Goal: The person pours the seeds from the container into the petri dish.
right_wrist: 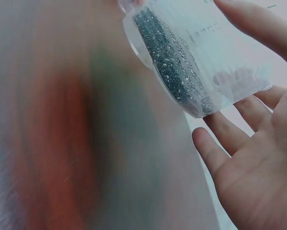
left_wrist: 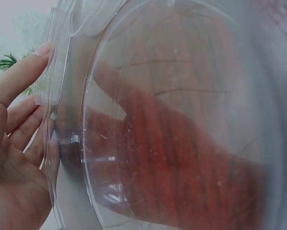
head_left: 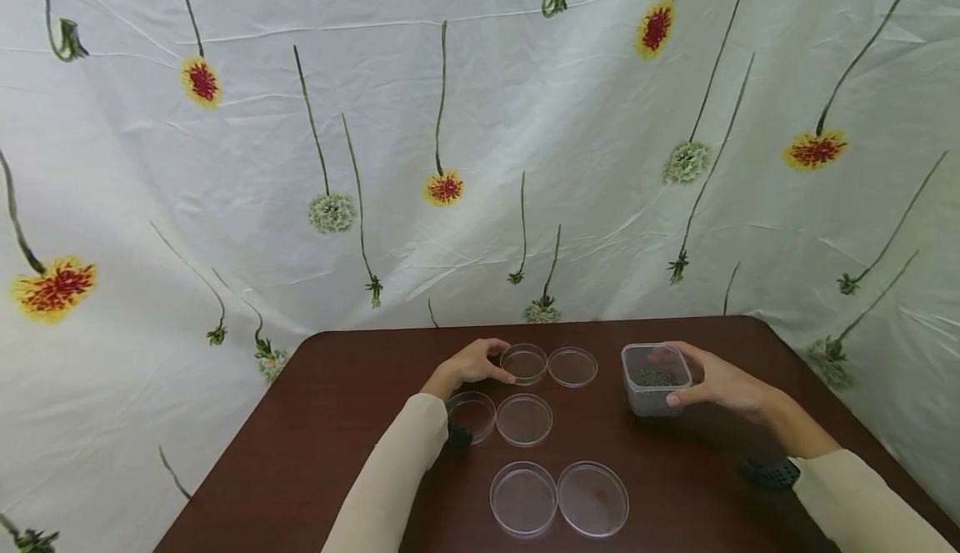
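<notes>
My left hand grips the side of a clear petri dish in the back row, thumb on the near side and fingers on the far side. Up close in the left wrist view, the fingers lie at a transparent rim, and a large clear dish fills the foreground. My right hand holds a clear square plastic tub from its right side. Small dark seed-like grains lie in the tub's bottom, seen in the right wrist view with the right hand around it.
Another petri dish touches the gripped one on its right. Two more, one left and one right, form a middle row under my left forearm. A front pair sits nearer. A flowered cloth hangs behind the brown table.
</notes>
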`<state>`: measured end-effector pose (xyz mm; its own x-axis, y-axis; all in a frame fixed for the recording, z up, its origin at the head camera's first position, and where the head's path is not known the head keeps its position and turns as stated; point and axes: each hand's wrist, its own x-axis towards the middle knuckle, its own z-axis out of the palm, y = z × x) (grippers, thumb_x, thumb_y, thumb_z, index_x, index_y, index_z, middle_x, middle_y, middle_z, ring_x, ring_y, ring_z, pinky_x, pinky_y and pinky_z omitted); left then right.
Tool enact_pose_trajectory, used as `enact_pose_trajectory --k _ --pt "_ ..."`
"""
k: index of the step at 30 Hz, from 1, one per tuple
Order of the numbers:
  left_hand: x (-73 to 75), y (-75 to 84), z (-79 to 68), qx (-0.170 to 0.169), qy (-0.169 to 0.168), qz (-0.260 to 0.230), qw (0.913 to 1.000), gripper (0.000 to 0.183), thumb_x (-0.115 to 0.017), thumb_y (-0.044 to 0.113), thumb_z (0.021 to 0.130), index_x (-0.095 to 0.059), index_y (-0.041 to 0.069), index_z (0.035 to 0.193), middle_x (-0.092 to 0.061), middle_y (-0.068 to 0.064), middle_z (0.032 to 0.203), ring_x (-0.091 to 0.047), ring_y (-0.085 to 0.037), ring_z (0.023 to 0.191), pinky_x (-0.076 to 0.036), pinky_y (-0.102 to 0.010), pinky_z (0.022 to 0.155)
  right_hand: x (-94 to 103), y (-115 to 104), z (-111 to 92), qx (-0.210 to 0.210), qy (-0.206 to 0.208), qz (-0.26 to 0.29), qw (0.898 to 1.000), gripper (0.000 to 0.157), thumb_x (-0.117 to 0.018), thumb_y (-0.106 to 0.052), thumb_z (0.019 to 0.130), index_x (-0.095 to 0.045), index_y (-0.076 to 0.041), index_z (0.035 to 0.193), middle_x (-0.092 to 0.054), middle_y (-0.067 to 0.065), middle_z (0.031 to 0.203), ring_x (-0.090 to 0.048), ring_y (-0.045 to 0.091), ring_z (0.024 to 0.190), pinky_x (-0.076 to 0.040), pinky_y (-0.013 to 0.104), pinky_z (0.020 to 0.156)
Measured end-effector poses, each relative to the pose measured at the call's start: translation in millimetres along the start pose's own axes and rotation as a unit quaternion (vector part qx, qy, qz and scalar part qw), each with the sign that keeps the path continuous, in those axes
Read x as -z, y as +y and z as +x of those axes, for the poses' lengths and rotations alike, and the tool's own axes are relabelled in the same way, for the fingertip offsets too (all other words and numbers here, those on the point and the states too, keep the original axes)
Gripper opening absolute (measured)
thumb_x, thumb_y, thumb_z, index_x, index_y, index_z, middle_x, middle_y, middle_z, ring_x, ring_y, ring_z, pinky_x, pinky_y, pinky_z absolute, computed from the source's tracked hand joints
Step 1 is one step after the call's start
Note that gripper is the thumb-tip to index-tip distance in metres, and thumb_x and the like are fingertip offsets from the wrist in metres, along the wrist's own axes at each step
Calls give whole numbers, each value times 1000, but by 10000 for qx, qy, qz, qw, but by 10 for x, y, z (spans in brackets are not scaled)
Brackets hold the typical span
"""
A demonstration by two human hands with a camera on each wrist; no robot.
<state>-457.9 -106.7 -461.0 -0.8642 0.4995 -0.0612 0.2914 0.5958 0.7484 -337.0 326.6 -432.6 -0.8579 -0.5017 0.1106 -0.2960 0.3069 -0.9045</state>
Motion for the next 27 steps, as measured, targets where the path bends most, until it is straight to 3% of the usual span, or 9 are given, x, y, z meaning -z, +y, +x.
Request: enact_pose_trajectory --k 6,21,27 --pt "6 4 13 0 -52 29 10000 72 -88 20 87 -53 2 147 -50 -20 151 -43 -37 142 -37 -53 113 11 -126 180 110 38 -176 9998 80 -80 -6 90 -33 8 154 -38 33 154 -36 51 139 -52 38 92" --pt "14 -6 -14 -13 -194 78 9998 73 -87 22 88 -52 2 149 -48 -21 152 -40 -39 143 -36 -54 113 52 -304 543 -111 47 -10 9999 90 -83 -11 89 -26 7 157 -29 32 159 -39 50 138 -54 40 89" --pt "29 2 -9 -105 -229 73 9997 70 -86 20 88 -53 1 147 -48 -22 152 -40 -40 144 -35 -56 114 20 -340 679 -252 169 -179 9994 92 -84 -16 89 -26 6 158 -32 29 159 -40 47 139 -53 41 91"
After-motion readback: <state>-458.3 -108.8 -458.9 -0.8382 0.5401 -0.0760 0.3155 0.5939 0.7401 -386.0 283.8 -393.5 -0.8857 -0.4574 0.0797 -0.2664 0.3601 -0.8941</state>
